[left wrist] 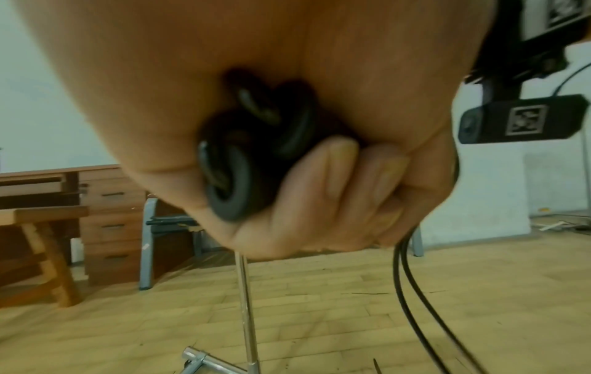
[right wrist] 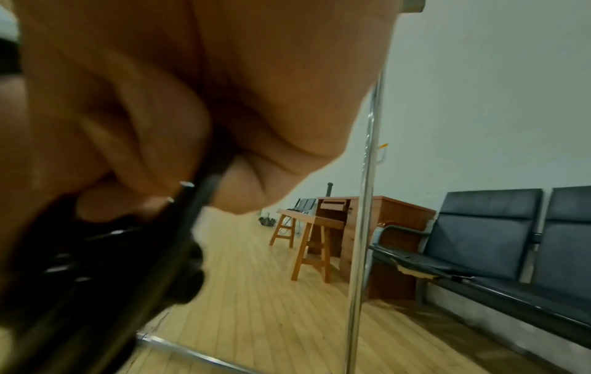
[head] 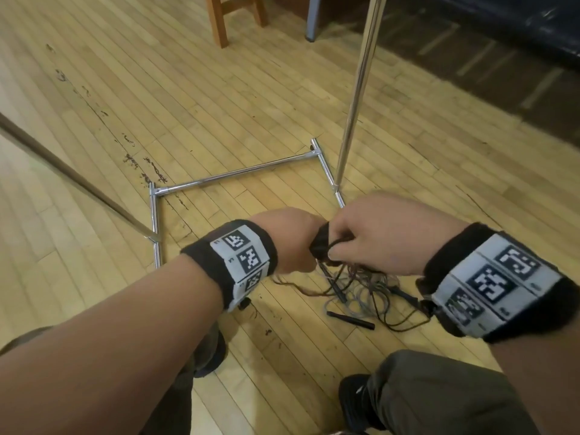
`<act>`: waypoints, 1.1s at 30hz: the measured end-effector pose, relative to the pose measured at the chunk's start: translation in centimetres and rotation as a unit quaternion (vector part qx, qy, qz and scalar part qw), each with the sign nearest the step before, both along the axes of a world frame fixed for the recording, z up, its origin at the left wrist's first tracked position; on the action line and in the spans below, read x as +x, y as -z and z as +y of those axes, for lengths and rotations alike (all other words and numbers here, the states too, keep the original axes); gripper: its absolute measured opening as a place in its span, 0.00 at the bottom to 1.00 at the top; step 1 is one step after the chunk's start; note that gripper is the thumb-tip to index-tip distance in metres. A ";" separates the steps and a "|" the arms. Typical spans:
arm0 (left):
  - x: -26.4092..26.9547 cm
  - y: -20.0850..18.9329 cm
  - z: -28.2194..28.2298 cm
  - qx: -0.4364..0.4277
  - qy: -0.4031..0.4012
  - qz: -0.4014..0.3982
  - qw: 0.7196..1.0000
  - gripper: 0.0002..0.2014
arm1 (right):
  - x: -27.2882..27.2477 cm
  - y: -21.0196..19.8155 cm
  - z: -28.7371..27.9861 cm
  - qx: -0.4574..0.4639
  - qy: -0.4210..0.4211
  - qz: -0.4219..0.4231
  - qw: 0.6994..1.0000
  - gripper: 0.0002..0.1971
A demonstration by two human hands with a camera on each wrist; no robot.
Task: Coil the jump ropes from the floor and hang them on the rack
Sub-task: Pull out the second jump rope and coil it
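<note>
My left hand (head: 293, 243) is curled round the black handles (head: 320, 243) of a jump rope; in the left wrist view the handle ends (left wrist: 252, 141) show inside the fist. Right beside it, my right hand (head: 354, 243) pinches the thin black cord (right wrist: 204, 187) close to those handles. Under both hands a tangle of jump ropes (head: 361, 290) lies on the wooden floor, with a loose black handle (head: 350, 320) at its near edge. The chrome rack (head: 238, 177) stands just beyond, its base on the floor and one upright (head: 354, 98) rising right of the hands.
A slanted metal bar (head: 62, 171) crosses the left side. A wooden stool (head: 233, 14) and a desk (right wrist: 377, 227) stand further back, and black bench seats (right wrist: 499, 253) line the right wall. My knees and dark shoes (head: 354, 400) are close below the hands.
</note>
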State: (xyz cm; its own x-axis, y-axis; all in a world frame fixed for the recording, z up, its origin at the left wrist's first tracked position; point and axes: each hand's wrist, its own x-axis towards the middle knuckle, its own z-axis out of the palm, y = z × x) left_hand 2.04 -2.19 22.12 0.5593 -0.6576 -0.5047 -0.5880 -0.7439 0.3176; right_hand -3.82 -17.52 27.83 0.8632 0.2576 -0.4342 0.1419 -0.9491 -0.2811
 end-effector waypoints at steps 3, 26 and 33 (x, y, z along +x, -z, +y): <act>-0.9 -0.6 0.0 -0.016 0.062 0.030 0.997 0.09 | 0.5 -0.5 -1.9 0.075 0.057 -0.023 0.995 0.14; 2.3 0.0 0.6 0.037 -0.150 -0.051 0.987 0.08 | 0.1 2.9 1.3 0.031 -0.005 0.041 0.999 0.17; -0.8 -0.2 -0.2 -0.004 0.076 0.003 0.997 0.07 | 0.6 1.3 -1.9 0.115 0.084 0.010 0.990 0.11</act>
State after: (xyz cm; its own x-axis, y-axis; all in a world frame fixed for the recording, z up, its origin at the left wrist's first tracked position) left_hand 1.26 -2.35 22.31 0.4500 -0.7388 -0.5017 -0.6924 -0.6434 0.3264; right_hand -3.19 -19.43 26.52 0.8940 0.2058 -0.3981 -0.0197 -0.8695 -0.4935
